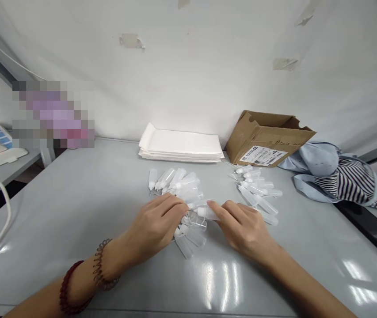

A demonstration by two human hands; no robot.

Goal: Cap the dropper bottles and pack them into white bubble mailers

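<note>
"What's at the far left?"

"A white cable (9, 211) curves down in front of a lower side table (9, 172). Just past that, a purple shape (54, 112) is blurred beyond naming."

"And on this grey table (75, 198)?"

"First a dark red beaded bracelet (65, 287), then a brown coiled hair tie (98, 265) nearer the left hand (155, 221)."

"How does that hand stand?"

"Fingers drawn together beside some thin white strings (191, 218). The fingertips hide whatever is between them, so I can't tell what they grip."

"Where are the translucent squeeze bottles (166, 178)?"

"One pile lies just beyond the left hand, and several more spread on the near side of its fingertips. Farther back, near the wall (175, 79), is a stack of white envelopes (181, 141)."

"And the right hand (246, 227)?"

"Narrowed, its fingers closed on a white-capped bottle (211, 214). That one sits between the two hands, cap towards the left."

"Anything farther right?"

"A second group of bottles (267, 206) is fanned out beyond the right hand, in front of an open cardboard box (281, 137) with a printed label (264, 155). Just beside the box lie light-blue fabric (321, 159) and a black-and-white striped cloth (357, 181)."
</note>
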